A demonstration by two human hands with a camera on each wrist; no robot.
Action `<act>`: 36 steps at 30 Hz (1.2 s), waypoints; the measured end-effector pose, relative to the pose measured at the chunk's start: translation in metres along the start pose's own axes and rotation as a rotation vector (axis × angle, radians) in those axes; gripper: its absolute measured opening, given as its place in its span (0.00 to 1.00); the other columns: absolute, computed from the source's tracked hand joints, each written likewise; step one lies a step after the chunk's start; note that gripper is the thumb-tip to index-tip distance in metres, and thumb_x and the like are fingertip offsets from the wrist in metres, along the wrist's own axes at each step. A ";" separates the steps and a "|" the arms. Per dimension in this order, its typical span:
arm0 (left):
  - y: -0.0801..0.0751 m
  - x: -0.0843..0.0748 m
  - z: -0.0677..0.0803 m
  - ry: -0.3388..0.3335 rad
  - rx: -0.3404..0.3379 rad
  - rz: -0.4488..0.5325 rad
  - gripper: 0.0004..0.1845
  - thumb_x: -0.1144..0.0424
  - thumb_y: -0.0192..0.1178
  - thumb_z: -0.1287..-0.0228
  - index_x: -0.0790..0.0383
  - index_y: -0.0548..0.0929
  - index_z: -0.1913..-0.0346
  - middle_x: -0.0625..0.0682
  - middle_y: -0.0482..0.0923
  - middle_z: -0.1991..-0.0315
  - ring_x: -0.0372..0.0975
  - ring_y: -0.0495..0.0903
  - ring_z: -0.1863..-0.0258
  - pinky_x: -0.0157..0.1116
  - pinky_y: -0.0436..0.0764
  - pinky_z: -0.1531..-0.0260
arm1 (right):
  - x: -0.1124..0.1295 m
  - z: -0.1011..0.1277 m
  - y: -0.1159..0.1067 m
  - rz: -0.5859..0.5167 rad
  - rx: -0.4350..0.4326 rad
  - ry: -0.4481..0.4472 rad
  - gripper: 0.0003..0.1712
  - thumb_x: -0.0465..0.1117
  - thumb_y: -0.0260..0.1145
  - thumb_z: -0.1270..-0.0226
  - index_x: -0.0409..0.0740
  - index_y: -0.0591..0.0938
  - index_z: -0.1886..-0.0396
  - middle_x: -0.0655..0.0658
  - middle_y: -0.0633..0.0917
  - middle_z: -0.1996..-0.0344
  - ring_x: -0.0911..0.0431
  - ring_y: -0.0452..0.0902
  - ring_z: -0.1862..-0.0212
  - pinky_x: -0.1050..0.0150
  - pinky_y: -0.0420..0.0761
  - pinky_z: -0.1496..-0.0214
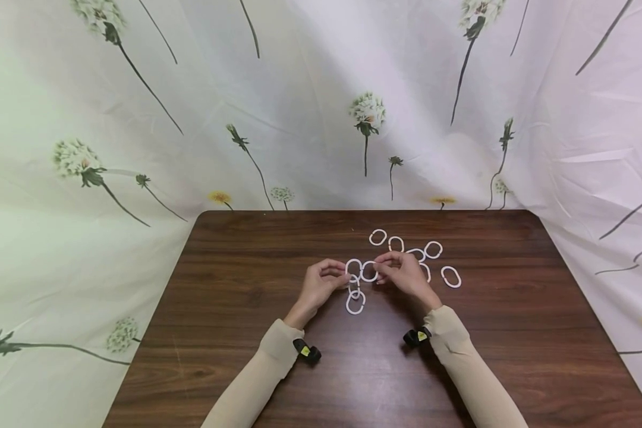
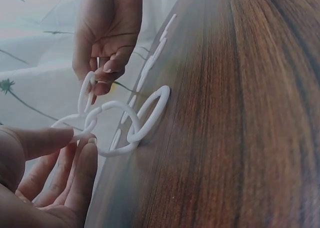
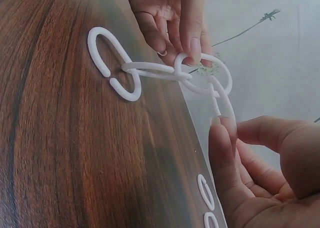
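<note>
1. Sleeves (image 1: 262, 371), two, beige; near side, left and right, over the bench (image 1: 219, 356), dark wood grain.
2. Wrist bands (image 1: 417, 337), two, black with yellow marks; one at each cuff.
3. Chain (image 3: 181, 77), four white plastic oval links, interlocked; between the hands, over the middle of the bench.
4. First link (image 3: 96, 57), nearest end of the chain, tilted, a split in its side; contact with the bench cannot be told.
5. Second link (image 3: 150, 66), joining the first to the third.
6. Left hand (image 1: 317, 288): grip closed to a link's thickness, thumb and fingertips pinching the third link (image 3: 229, 77).
7. Right hand (image 1: 405, 276): grip likewise narrowed, thumb and forefinger pinching the fourth link (image 3: 228, 105), to the right of the third.
8. Rightmost loose link (image 1: 459, 279), white; flat on the bench, right of the right hand.
9. Other loose links (image 1: 441, 248), five visible, white; scattered around and beyond the right hand, two partly covered by it.
10. Cloth (image 1: 299, 148), white, flower-printed; hanging behind the bench and along both sides.
</note>
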State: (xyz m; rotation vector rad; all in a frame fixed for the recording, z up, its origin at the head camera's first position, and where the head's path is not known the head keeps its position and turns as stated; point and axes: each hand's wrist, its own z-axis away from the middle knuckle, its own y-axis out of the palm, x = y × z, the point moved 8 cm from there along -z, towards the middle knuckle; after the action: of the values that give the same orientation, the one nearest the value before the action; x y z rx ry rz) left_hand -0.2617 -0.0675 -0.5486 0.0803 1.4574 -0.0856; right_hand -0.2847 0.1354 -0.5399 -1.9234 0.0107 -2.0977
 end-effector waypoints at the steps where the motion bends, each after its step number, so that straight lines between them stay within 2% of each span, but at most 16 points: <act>1: 0.000 0.000 0.000 0.000 0.000 0.000 0.17 0.72 0.71 0.46 0.72 0.82 0.53 0.59 0.86 0.65 0.34 0.85 0.71 0.39 0.89 0.62 | 0.000 0.000 0.000 0.002 0.000 0.000 0.12 0.36 0.68 0.36 0.31 0.83 0.57 0.36 0.88 0.72 0.57 0.84 0.76 0.48 0.89 0.64; 7: 0.000 0.002 -0.001 -0.008 0.001 0.011 0.17 0.72 0.71 0.46 0.73 0.82 0.53 0.64 0.86 0.62 0.34 0.85 0.72 0.46 0.89 0.59 | -0.001 0.001 0.000 -0.016 0.012 0.010 0.13 0.36 0.67 0.35 0.30 0.83 0.56 0.25 0.86 0.64 0.58 0.84 0.75 0.49 0.89 0.63; 11: 0.000 0.002 -0.001 -0.017 0.009 0.035 0.17 0.74 0.69 0.45 0.75 0.81 0.52 0.70 0.84 0.59 0.41 0.86 0.69 0.53 0.87 0.56 | -0.002 0.001 0.002 -0.071 0.030 0.026 0.15 0.35 0.67 0.35 0.27 0.81 0.54 0.22 0.84 0.61 0.59 0.84 0.74 0.53 0.90 0.63; 15: 0.000 0.001 -0.001 0.002 0.017 0.009 0.17 0.76 0.68 0.44 0.79 0.79 0.51 0.71 0.84 0.60 0.46 0.87 0.66 0.54 0.86 0.56 | -0.002 0.002 0.005 -0.108 0.049 0.044 0.16 0.34 0.68 0.35 0.26 0.81 0.53 0.21 0.84 0.60 0.59 0.85 0.74 0.56 0.90 0.63; 20: 0.002 0.001 0.000 0.022 0.011 -0.060 0.17 0.72 0.70 0.44 0.75 0.82 0.51 0.68 0.85 0.60 0.41 0.87 0.68 0.45 0.89 0.60 | -0.002 0.003 0.010 -0.128 0.074 0.052 0.16 0.34 0.68 0.35 0.26 0.81 0.53 0.18 0.82 0.58 0.58 0.85 0.74 0.56 0.90 0.62; 24: 0.005 0.001 0.002 0.027 0.012 -0.064 0.17 0.70 0.70 0.43 0.73 0.83 0.51 0.67 0.85 0.60 0.40 0.86 0.69 0.35 0.89 0.64 | -0.003 0.002 0.013 -0.133 0.071 0.053 0.17 0.34 0.68 0.35 0.26 0.81 0.51 0.20 0.83 0.57 0.58 0.85 0.73 0.57 0.90 0.62; 26: 0.005 0.000 0.003 0.033 0.015 -0.052 0.17 0.70 0.70 0.43 0.74 0.82 0.51 0.69 0.85 0.60 0.44 0.87 0.67 0.36 0.89 0.63 | -0.002 0.001 0.012 -0.132 0.061 0.048 0.17 0.34 0.68 0.35 0.27 0.80 0.51 0.21 0.83 0.57 0.57 0.85 0.73 0.57 0.90 0.62; 29: 0.006 -0.004 0.004 0.025 0.025 -0.035 0.18 0.73 0.69 0.43 0.77 0.81 0.50 0.72 0.83 0.58 0.50 0.87 0.65 0.44 0.89 0.59 | 0.004 0.001 0.011 -0.136 0.044 0.037 0.18 0.34 0.68 0.35 0.26 0.79 0.50 0.23 0.84 0.59 0.56 0.85 0.72 0.56 0.90 0.62; 32: 0.005 -0.003 0.001 0.021 0.020 -0.023 0.18 0.73 0.69 0.43 0.76 0.81 0.51 0.71 0.84 0.59 0.45 0.87 0.67 0.44 0.89 0.60 | 0.007 0.000 0.008 -0.143 0.014 0.021 0.18 0.35 0.68 0.35 0.27 0.79 0.50 0.23 0.83 0.58 0.55 0.86 0.71 0.57 0.90 0.62; 36: 0.003 0.000 -0.003 0.022 -0.001 -0.024 0.15 0.72 0.70 0.44 0.71 0.83 0.53 0.67 0.85 0.61 0.35 0.86 0.71 0.35 0.89 0.64 | 0.008 -0.004 0.007 -0.148 -0.023 -0.004 0.19 0.35 0.68 0.34 0.27 0.78 0.49 0.21 0.82 0.56 0.55 0.87 0.70 0.55 0.90 0.60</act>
State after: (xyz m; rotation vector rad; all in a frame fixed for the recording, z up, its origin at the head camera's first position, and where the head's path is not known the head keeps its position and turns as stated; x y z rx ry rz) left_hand -0.2641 -0.0642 -0.5484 0.0635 1.4805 -0.1036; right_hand -0.2873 0.1263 -0.5335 -1.9977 -0.1123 -2.1963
